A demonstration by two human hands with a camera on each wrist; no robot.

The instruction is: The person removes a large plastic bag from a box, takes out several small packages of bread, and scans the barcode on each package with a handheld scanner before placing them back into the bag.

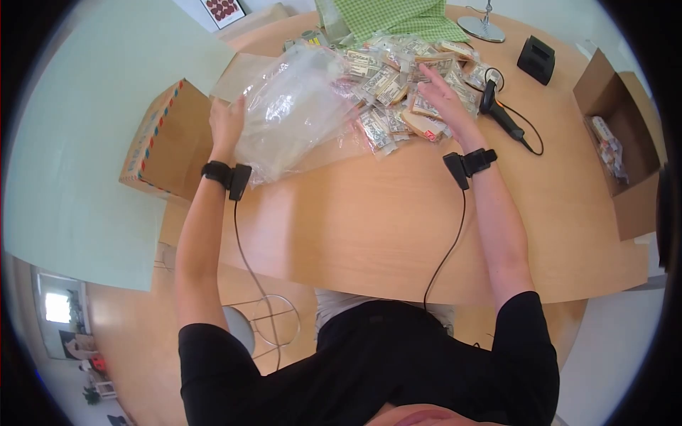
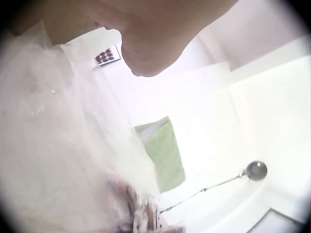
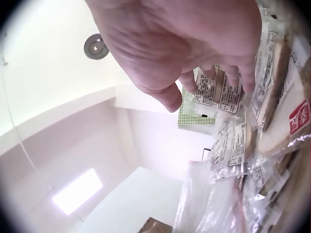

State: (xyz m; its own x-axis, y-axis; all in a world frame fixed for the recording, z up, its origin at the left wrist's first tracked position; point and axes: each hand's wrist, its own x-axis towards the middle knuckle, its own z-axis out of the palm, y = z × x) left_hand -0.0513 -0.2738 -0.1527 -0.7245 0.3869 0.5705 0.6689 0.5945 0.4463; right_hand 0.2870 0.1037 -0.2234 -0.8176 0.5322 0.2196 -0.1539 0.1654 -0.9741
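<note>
My left hand [image 1: 227, 124] grips the left edge of a large clear plastic bag [image 1: 284, 106] that lies crumpled on the table. In the left wrist view the bag [image 2: 63, 131] fills the left side, below the curled hand [image 2: 150, 34]. My right hand [image 1: 449, 103] is spread over a heap of small clear packets [image 1: 387, 85], its fingers straight. The right wrist view shows this hand [image 3: 189, 43] beside packets with printed labels [image 3: 231, 97]; one packet [image 3: 286, 116] has a red mark and a flat, pale tan content.
A cardboard box with a striped edge [image 1: 167, 145] stands left. On the right, an open carton [image 1: 625, 142] contains a few packets. A barcode scanner [image 1: 501, 117], a black stand [image 1: 536, 60], a lamp base [image 1: 482, 29] and green checked cloth [image 1: 398, 21] surround the heap.
</note>
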